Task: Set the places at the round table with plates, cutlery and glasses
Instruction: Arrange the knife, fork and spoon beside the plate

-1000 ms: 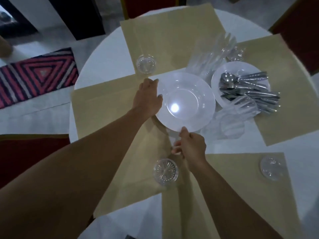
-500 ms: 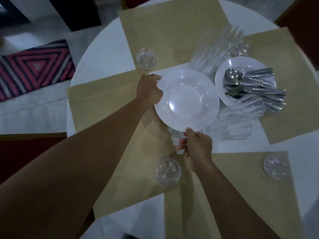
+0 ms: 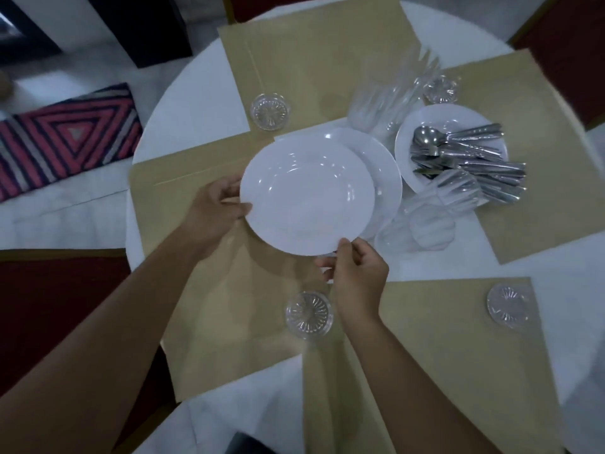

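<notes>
Grips the glossy white round plate by its left rim with the left hand, pinches its near rim with the right hand. Has drawn it left and nearer, half uncovering the second white plate underneath, likely bound for the near-left tan paper placemat. Round white table, steel cutlery far right, striped red rug far left.

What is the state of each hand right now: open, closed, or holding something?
Left hand: holding the top plate by its left rim.
Right hand: holding the same plate, pinching its near rim.
</notes>
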